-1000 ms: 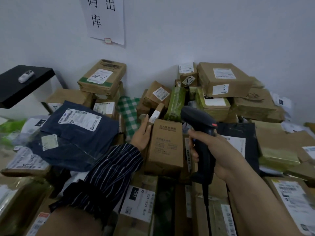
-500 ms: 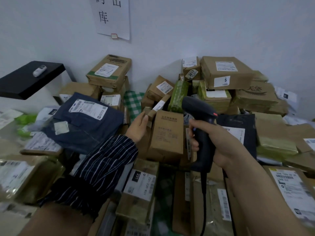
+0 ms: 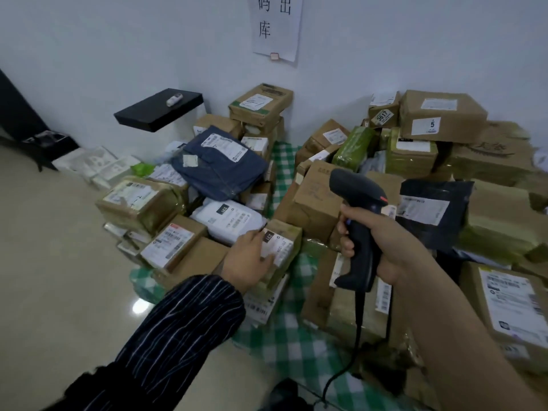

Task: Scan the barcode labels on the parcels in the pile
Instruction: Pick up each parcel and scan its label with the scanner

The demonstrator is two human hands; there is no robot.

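- Pile of brown cardboard and poly-bag parcels [image 3: 314, 200] sits on the glossy beige floor [image 3: 59, 262], stacked into the corner against the white wall [image 3: 118, 54]. Most barcode labels face up.
- Green-and-white checked cloth [image 3: 296, 345] lies under the pile, showing at the near edge and in gaps between boxes.
- Large brown carton with a "5" sticker [image 3: 441, 114] is on top at far right.
- Navy blue poly mailer [image 3: 219, 164], white label up, lies on top at left-centre.
- Black poly bag [image 3: 436, 209] lies just right of the scanner.
- White poly bag [image 3: 228, 218] lies below the navy mailer, touching the small box.
- Black wall shelf [image 3: 160, 109] is left of the pile, with a small white object [image 3: 174, 99] on it.
- Black handheld barcode scanner [image 3: 355, 191]: the right hand [image 3: 394, 241] is wrapped round its handle, its head is over the pile centre, and its cable [image 3: 355, 321] hangs down.
- Small brown cardboard box with a white "221" label [image 3: 281, 244] sits at the near-left edge of the pile. The left hand [image 3: 249, 259], in a striped sleeve, grips it with the thumb on the label.
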